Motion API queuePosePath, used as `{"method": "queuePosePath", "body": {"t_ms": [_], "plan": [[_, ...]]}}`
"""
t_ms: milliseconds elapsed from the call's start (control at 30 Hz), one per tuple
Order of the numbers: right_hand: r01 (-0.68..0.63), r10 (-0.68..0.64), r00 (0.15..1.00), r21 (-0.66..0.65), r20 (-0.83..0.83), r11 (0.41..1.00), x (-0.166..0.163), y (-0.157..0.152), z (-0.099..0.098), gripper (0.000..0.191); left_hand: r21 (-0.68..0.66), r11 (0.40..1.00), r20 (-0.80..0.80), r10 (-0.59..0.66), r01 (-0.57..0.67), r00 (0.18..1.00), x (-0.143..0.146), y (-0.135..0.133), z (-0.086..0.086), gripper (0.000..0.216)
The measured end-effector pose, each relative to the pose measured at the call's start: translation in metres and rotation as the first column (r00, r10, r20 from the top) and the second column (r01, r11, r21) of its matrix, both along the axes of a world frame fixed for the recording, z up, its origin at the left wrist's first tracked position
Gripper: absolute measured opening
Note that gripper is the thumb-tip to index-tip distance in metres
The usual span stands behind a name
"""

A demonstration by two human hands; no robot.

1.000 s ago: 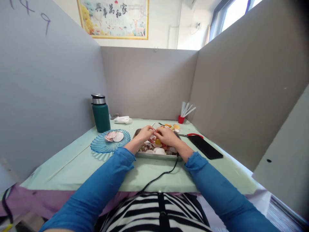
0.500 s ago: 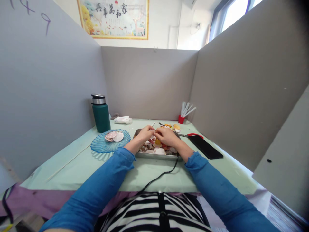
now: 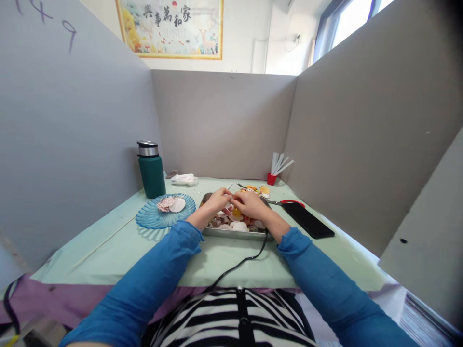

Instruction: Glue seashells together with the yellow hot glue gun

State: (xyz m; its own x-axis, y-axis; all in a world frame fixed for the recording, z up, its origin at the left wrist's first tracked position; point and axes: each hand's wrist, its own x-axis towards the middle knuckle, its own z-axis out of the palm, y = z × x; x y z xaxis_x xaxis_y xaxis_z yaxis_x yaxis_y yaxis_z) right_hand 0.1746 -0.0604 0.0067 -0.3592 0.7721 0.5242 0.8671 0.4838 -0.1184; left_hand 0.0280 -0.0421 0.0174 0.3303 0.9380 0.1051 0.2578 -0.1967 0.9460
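Both my hands hover together over a metal tray (image 3: 231,232) filled with several seashells (image 3: 239,225). My left hand (image 3: 217,199) has its fingers curled in a pinch, fingertips meeting those of my right hand (image 3: 250,203), which is also closed. Something small is gripped between them, but I cannot make out what it is. Left of the tray lies a blue glass plate (image 3: 152,220) with a few shells (image 3: 171,204) on it.
A green flask (image 3: 151,169) stands at the back left, with a white cloth (image 3: 184,179) beside it. A red cup of white sticks (image 3: 272,175) is at the back right. Red-handled scissors (image 3: 289,202) and a black phone (image 3: 307,220) lie right of the tray. A black cable (image 3: 238,262) runs toward me.
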Motion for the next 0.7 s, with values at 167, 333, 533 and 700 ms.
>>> {"method": "queuePosePath", "body": {"t_ms": [167, 333, 533, 700], "plan": [[0.008, -0.008, 1.000, 0.004, 0.004, 1.000, -0.0001, -0.0004, 0.0003, 0.034, -0.003, 1.000, -0.007, 0.009, -0.009, 1.000, -0.0001, -0.0014, 0.0012, 0.005], [0.011, -0.011, 1.000, -0.005, 0.009, 1.000, 0.0000, -0.0001, 0.0000, 0.034, 0.005, 1.000, 0.000, 0.013, -0.013, 1.000, -0.0001, -0.0008, 0.0007, 0.006], [0.007, -0.007, 1.000, 0.000, 0.010, 1.000, 0.0000, 0.0000, 0.0002, 0.033, -0.001, 1.000, 0.018, 0.005, -0.005, 1.000, 0.0002, 0.0001, -0.0007, 0.009], [-0.005, 0.005, 1.000, 0.008, 0.011, 1.000, 0.0000, 0.0003, 0.0003, 0.031, 0.011, 1.000, 0.008, 0.011, -0.012, 1.000, 0.0001, 0.0008, -0.0016, 0.004]]}}
